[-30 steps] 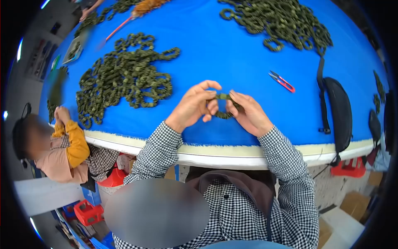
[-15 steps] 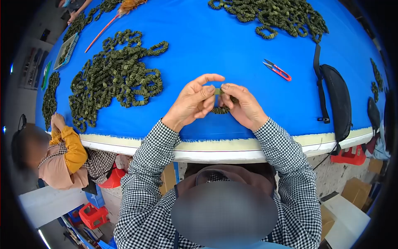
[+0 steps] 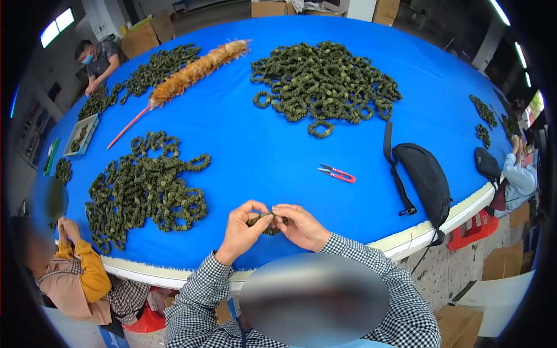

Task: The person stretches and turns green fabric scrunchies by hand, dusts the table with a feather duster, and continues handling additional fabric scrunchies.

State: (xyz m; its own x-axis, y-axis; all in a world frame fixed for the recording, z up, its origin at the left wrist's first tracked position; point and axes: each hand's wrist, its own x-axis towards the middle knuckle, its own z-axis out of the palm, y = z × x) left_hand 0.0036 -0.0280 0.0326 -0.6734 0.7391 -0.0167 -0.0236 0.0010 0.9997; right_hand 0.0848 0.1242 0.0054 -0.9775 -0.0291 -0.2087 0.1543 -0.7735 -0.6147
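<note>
Scrunchie (image 3: 271, 231) sits pinched by left hand (image 3: 243, 231) and right hand (image 3: 301, 228), both grips narrow, fingertips close. Snips (image 3: 343, 176) lie beyond.

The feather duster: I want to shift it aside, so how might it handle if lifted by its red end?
The feather duster is probably light for its length, being mostly fluffy plumes. Its thin, straight red handle looks fairly stiff, while the feathers would likely bend and brush softly over the blue cloth.

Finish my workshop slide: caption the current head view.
Left hand and right hand holding a dark green band over a blue tabletop, red-handled snips and piled rings beyond.
</note>
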